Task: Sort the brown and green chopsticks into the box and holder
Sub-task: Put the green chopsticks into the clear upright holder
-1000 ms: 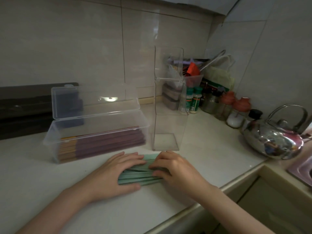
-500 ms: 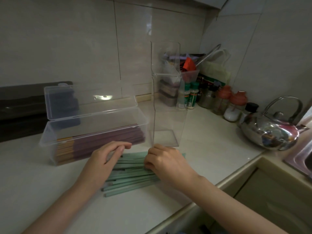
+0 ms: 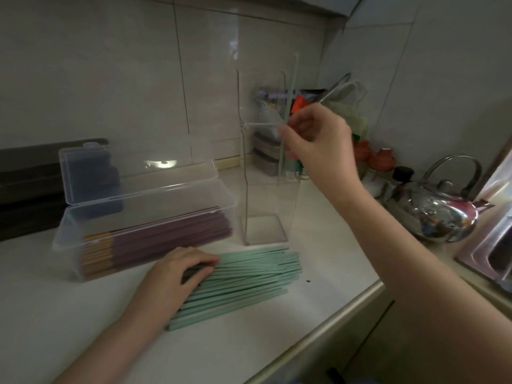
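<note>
Pinching 1 green chopstick nearly upright between thumb and fingers of the right hand, with the lower end down inside the clear holder. Curling the left hand over the left end of the green pile lying flat on the counter, just before the open box holding the brown chopsticks.
</note>
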Demonstrator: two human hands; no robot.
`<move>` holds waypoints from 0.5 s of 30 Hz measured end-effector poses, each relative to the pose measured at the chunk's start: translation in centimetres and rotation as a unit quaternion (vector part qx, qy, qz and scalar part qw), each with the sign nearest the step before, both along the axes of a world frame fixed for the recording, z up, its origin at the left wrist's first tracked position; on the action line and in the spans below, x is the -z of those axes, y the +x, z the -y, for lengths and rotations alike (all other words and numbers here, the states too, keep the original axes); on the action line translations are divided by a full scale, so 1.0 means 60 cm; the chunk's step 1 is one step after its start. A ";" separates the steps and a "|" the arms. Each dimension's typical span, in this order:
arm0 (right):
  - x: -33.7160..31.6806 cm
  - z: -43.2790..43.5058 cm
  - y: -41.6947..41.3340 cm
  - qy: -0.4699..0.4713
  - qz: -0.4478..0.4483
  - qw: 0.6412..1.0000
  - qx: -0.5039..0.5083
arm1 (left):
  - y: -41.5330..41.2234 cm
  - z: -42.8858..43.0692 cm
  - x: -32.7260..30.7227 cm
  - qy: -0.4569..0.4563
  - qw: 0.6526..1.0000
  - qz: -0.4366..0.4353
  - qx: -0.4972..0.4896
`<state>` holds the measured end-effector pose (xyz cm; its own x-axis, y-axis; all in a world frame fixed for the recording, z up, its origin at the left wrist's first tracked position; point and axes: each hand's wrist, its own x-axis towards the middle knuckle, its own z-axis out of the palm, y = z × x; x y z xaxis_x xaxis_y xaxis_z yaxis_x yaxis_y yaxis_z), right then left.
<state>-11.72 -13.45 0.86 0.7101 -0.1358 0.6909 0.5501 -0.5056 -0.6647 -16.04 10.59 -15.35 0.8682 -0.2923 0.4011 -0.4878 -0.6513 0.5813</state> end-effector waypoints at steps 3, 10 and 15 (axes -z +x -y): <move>0.009 -0.021 0.043 -0.054 -0.076 0.995 0.019 | -0.001 -0.001 -0.001 0.004 1.000 0.006 -0.001; -0.005 -0.036 0.066 0.091 -0.077 0.993 0.003 | -0.001 0.001 -0.005 -0.063 0.998 -0.016 -0.011; 0.008 -0.047 0.089 -0.083 -0.132 0.985 0.068 | -0.005 0.006 -0.008 -0.078 0.997 -0.021 -0.005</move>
<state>-6.36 -10.63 0.37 0.8507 -0.1431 0.5058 0.2890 -0.6764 -0.6774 -16.35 10.22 -14.88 0.8873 -0.2210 0.4047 -0.4556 -0.5558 0.6954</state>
